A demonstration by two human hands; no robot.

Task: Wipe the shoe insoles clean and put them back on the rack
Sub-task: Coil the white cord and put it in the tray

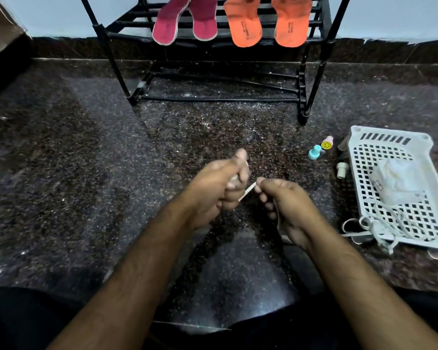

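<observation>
Head view: insoles, pink pair and orange pair, are lying on the rack. Your left hand and right hand are pinching a thin pale strip over the floor; it's risking tearing if tugged hard.

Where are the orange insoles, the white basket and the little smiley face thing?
orange insoles [245,26], head view, middle of the left one of the pair on the rack.
white basket [387,138], head view, its far rim.
smiley face thing [326,145], head view, its yellow face, on the floor beside the basket.
</observation>
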